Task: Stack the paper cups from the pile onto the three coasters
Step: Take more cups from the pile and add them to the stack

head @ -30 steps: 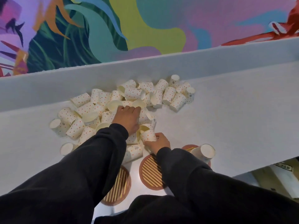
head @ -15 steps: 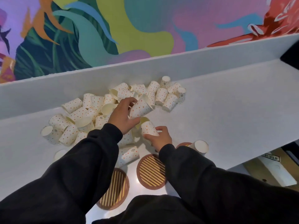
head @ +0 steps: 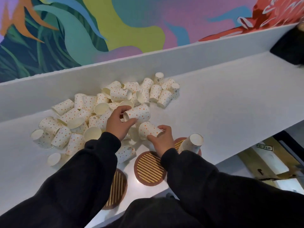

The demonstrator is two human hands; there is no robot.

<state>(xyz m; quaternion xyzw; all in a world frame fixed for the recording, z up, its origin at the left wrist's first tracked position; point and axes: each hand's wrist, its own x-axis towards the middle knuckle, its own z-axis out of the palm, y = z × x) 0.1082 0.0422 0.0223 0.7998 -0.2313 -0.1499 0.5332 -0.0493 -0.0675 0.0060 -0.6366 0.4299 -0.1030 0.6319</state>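
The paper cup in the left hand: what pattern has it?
The white paper cup has small orange dots; best in head view.

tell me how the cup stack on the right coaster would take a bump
The cup stack looks tall and narrow for its footing on the right coaster, so it would probably tip rather than slide. Being paper, it is likely light, and once down may roll; many cups in the pile lie on their sides.

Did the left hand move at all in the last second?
Yes. The left hand has drawn back from the pile toward the middle coaster, and its fingers now grip a paper cup.
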